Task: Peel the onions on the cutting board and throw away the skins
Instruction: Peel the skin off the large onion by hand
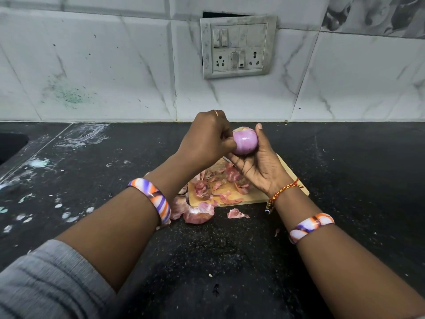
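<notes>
Nearest the camera, a grey sleeve (46, 284) covers the left upper forearm, and each wrist carries a striped orange, purple and white bangle (153, 199); the right wrist also bears a red and yellow thread bracelet (284, 192). On the black speckled countertop (345, 180), just in front of the board's near edge, lie several loose onion skins (199, 212), one of them a large curved piece. Beyond these, the wooden cutting board (250, 198) holds a scatter of further pink skins across its surface. Above the board, the right hand (259, 164) cradles the peeled onion (245, 141) with fingers curled beneath it and the thumb upright against its right side. The left hand (207, 139) has its fingers clenched, the tips pinching at the onion's left side; whether a strip of skin is caught in them cannot be told. The onion is clear of the board, pale purple and glossy. At the far left, a sink edge (11, 143) is partly visible. On the marbled tile wall (92, 65) behind, a soiled switch and socket plate (238, 47) is mounted; no legible writing appears on it.
</notes>
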